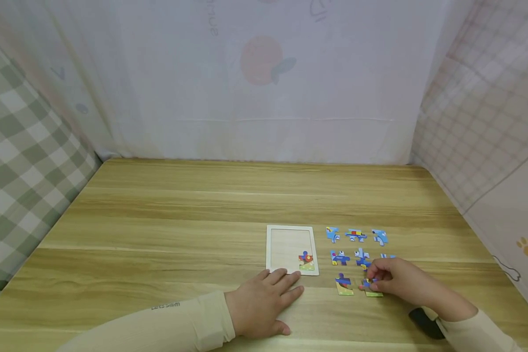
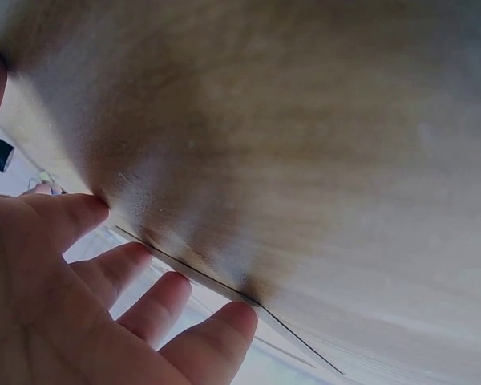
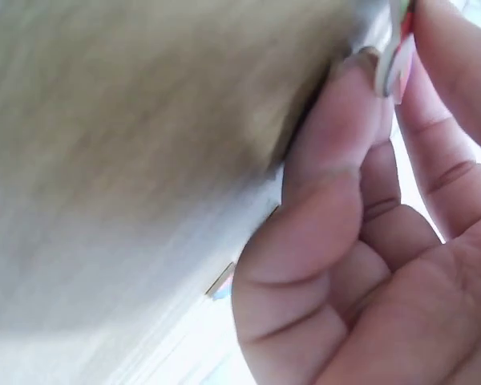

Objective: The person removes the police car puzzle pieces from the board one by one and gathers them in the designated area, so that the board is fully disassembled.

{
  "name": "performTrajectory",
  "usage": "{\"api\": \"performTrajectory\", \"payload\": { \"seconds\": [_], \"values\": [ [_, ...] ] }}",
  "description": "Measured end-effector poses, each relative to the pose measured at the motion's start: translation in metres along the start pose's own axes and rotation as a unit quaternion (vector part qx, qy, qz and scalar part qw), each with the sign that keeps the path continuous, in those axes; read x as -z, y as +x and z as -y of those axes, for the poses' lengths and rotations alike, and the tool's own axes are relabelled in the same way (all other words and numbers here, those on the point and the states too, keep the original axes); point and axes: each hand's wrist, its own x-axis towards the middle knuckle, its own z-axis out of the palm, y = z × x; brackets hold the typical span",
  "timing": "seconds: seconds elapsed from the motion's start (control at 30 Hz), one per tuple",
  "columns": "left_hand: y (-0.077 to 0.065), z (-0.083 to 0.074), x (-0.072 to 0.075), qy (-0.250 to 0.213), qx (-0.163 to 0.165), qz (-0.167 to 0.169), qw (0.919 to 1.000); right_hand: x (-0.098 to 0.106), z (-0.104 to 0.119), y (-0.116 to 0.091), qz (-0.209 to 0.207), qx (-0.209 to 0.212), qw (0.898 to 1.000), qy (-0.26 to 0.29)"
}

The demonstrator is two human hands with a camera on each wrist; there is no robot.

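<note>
A white rectangular puzzle frame lies on the table, with one red, blue and green jigsaw piece in its lower right corner. My left hand rests on the table with fingers spread, its fingertips at the frame's near edge. To the right, my right hand pinches a jigsaw piece between thumb and fingers. In the right wrist view that piece shows edge-on, close over the table, and the fingers hide part of it. Just left of it lies a blue and yellow piece.
Blue jigsaw pieces lie in rows right of the frame: a top left piece, a car-top piece, a top right piece, and a middle row starting with a police piece. A black object sits at the right wrist. Curtains surround the wooden table.
</note>
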Motion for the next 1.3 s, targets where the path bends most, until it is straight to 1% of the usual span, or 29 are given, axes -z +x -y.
{"api": "performTrajectory", "payload": {
  "seconds": [0.1,0.27,0.4,0.57,0.67,0.77,0.83,0.9,0.97,1.1,1.2,1.3],
  "values": [
    [0.0,0.0,0.0,0.0,-0.001,0.001,1.0,-0.001,0.001,0.0,-0.008,-0.01,1.0,-0.015],
    [0.0,0.001,0.0,-0.001,-0.001,-0.004,1.0,-0.002,0.002,0.002,-0.01,-0.028,0.999,-0.019],
    [0.0,0.0,-0.001,0.0,0.0,-0.008,1.0,-0.002,0.003,0.002,-0.013,-0.026,0.999,-0.021],
    [0.0,0.0,-0.001,0.001,0.003,-0.011,0.9999,-0.003,0.006,0.002,-0.021,-0.034,0.999,-0.021],
    [0.0,-0.001,0.0,0.011,0.005,-0.017,0.9998,-0.003,0.009,0.003,-0.026,-0.047,0.998,-0.02],
    [-0.002,-0.002,0.001,0.024,0.007,-0.033,0.9991,-0.002,0.014,0.004,-0.027,-0.054,0.998,-0.011],
    [-0.003,-0.001,0.002,0.03,0.014,-0.048,0.9983,-0.002,0.017,0.007,-0.026,-0.057,0.998,0.0],
    [-0.004,0.001,0.003,0.026,0.028,-0.057,0.9977,-0.002,0.021,0.009,-0.026,-0.055,0.998,0.006],
    [-0.004,0.004,0.004,0.017,0.046,-0.06,0.997,-0.002,0.024,0.011,-0.029,-0.056,0.998,0.011],
    [-0.003,0.012,0.005,0.007,0.077,-0.06,0.9952,-0.003,0.031,0.016,-0.05,-0.055,0.997,0.01],
    [-0.002,0.019,0.004,0.005,0.092,-0.07,0.9932,-0.004,0.037,0.021,-0.068,-0.047,0.997,0.008],
    [0.0,0.027,0.005,-0.012,0.107,-0.078,0.9911,-0.004,0.042,0.026,-0.073,-0.036,0.997,0.008]
  ]
}}
